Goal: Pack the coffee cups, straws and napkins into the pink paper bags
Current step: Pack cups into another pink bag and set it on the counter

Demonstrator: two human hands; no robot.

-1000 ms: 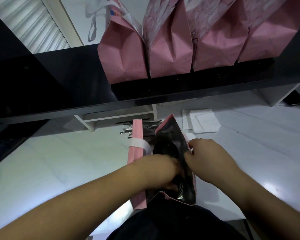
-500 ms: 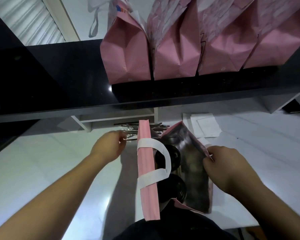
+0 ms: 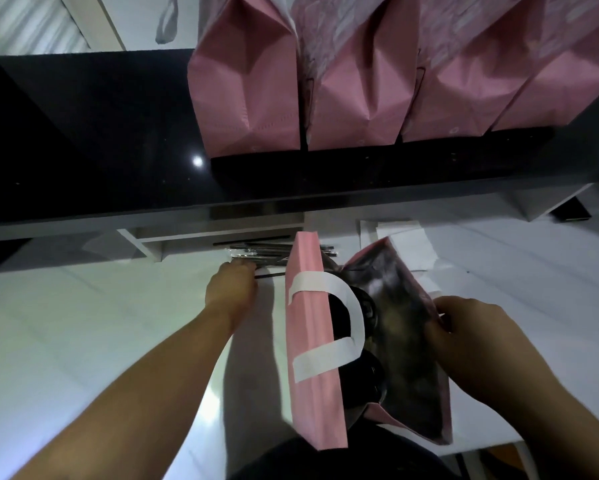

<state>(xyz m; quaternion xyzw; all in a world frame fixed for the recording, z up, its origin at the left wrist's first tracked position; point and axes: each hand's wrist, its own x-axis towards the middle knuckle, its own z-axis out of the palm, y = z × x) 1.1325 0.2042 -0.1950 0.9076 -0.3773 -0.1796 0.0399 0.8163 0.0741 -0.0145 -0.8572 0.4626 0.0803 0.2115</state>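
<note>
The left hand reaches the straws at the table's far edge, fingers curled on them, seemingly pinching one. The right hand grips the open bag's right wall. Two dark cups sit inside. Napkins lie behind it. Four more bags stand on the black shelf.

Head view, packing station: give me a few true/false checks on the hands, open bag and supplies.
1. The right hand grips the open pink bag's far wall. True.
2. The left hand is inside the bag. False: it is outside, at the straws.
3. Black cup lids show inside the bag. True.
4. The shelf holds no bags. False: four pink bags stand there.
5. White napkins lie behind the bag. True.
</note>
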